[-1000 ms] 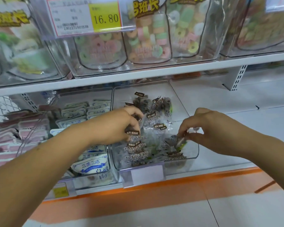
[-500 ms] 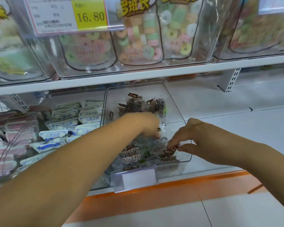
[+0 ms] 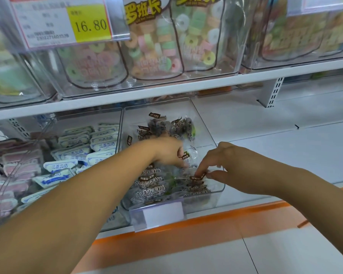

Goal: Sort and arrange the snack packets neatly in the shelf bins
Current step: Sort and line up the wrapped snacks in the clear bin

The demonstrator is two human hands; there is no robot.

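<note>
- At the left of the frame, the blue-and-white packets (image 3: 73, 153) lie in their own bin just as they did a second ago, untouched.
- Our left hand (image 3: 169, 153) has slid rightward from the left wall of the clear bin (image 3: 219, 191) to its middle. Its fingers are curled on one of the plum packets (image 3: 151, 183), with a label showing between them.
- The plum packets sit in that bin at frame centre, a loose heap at the back and flatter rows in front.
- Our right hand (image 3: 226, 167) has dropped into the front right corner, thumb and forefinger pinching a brown-labelled packet (image 3: 197, 177).
- We judge both hands are now squaring up the front row, and the back heap is not yet tidied.
</note>
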